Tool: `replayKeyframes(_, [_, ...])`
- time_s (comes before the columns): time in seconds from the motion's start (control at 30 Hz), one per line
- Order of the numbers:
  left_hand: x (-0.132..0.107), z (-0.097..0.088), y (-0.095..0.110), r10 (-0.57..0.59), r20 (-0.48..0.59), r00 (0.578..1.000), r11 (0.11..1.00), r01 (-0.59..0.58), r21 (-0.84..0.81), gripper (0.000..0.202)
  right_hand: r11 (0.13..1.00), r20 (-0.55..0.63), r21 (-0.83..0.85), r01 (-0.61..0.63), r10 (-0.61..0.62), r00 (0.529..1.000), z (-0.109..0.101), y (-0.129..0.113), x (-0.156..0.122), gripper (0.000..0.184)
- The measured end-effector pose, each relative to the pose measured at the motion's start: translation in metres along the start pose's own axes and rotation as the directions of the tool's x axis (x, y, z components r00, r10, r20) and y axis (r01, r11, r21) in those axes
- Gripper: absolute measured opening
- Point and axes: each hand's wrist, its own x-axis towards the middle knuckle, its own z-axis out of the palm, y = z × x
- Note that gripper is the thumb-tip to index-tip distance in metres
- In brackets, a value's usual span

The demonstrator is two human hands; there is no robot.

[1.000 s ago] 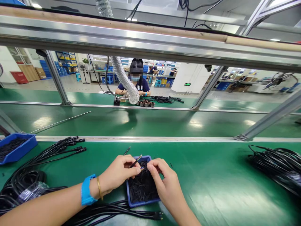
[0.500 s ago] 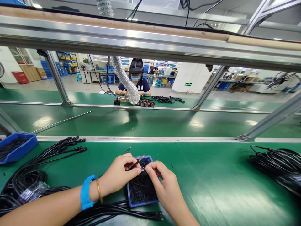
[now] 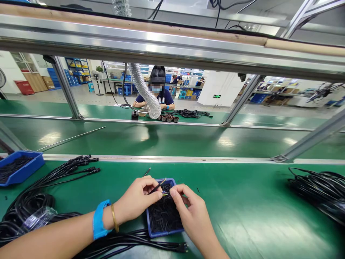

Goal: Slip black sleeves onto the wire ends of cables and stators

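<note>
My left hand (image 3: 142, 198), with a blue band and a gold bangle at the wrist, pinches a black cable (image 3: 155, 188) whose stripped end shows thin coloured wires (image 3: 165, 194). Thumb and forefinger of my right hand (image 3: 185, 201) are pressed together just right of those wires, a small gap apart from them. Whatever those fingertips hold is too small to make out. Beneath both hands stands a blue bin (image 3: 161, 235) of short black tubes (image 3: 164, 216). Another cable end (image 3: 147, 171) pokes out beyond my left hand.
Bundled black cables (image 3: 35, 205) lie at left, with more cable ends (image 3: 172, 246) in front of the bin. A second blue bin (image 3: 32, 169) is at far left, a cable coil (image 3: 320, 190) at right. Metal posts (image 3: 299, 140) rise behind; a co-worker (image 3: 168, 97) sits opposite.
My right hand has drawn slightly to the right, away from the wire ends, and more of the coloured wires shows. My left hand holds the cable much as before.
</note>
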Motion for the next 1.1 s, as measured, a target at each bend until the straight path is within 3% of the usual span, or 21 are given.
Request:
replayKeyframes(0.4, [0.000, -0.001, 0.000, 0.013, -0.015, 1.000, 0.997, -0.012, 0.081, 0.016, 0.992, 0.058, 0.072, -0.103, 0.099, 0.993, -0.002, -0.002, 0.000, 0.034])
replayKeyframes(0.63, [0.000, 0.000, 0.000, 0.013, -0.013, 1.000, 0.996, -0.012, 0.087, 0.016, 0.994, 0.010, 0.091, -0.060, 0.059, 0.998, 0.000, -0.009, 0.002, 0.035])
replayKeyframes(0.87, [0.001, 0.002, -0.001, -0.064, 0.065, 0.996, 0.990, 0.072, -0.120, 0.020, 0.997, -0.058, 0.070, -0.019, 0.023, 0.998, 0.003, -0.007, 0.000, 0.033])
replayKeyframes(1.1, [0.000, 0.001, -0.005, -0.019, 0.015, 1.000, 0.999, 0.019, 0.042, 0.019, 0.998, -0.029, -0.012, 0.058, -0.059, 0.998, 0.006, -0.003, 0.000, 0.029])
